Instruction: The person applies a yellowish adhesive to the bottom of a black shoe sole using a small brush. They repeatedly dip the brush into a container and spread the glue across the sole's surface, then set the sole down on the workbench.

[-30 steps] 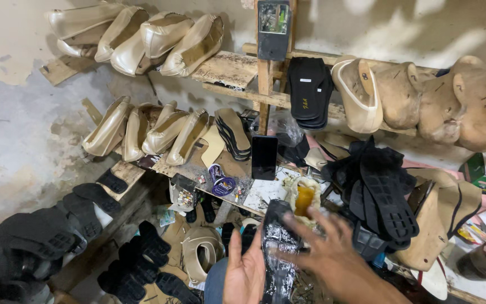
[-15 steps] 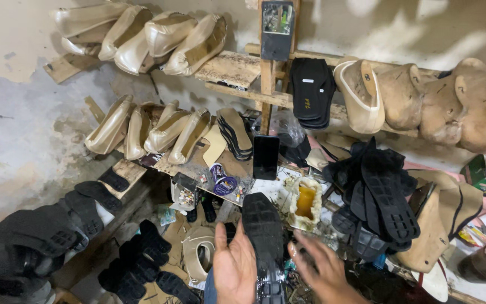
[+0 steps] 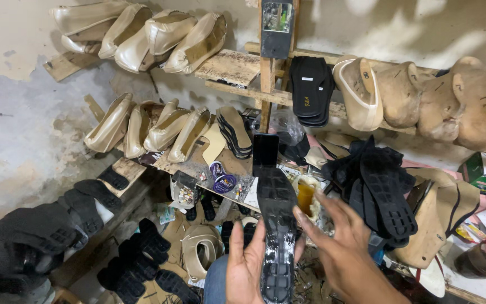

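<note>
One black sole (image 3: 277, 225) lies in my two hands: left hand (image 3: 245, 269) cups it at 9 o'clock, right hand (image 3: 341, 242) fingers spread at 3 o'clock.

left hand (image 3: 247, 269) cradles black sole (image 3: 277, 225), tread up | right hand (image 3: 338, 242) touches its edge | shoe lasts (image 3: 147, 34) shelved above

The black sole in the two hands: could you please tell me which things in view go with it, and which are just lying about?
In hand:
- black shoe sole, tread up, wet and shiny
- left hand under it
- right hand at its edge

Lying about:
- cream shoe uppers on the shelves
- stack of black soles
- wooden lasts
- small tin
- black heels below
</note>
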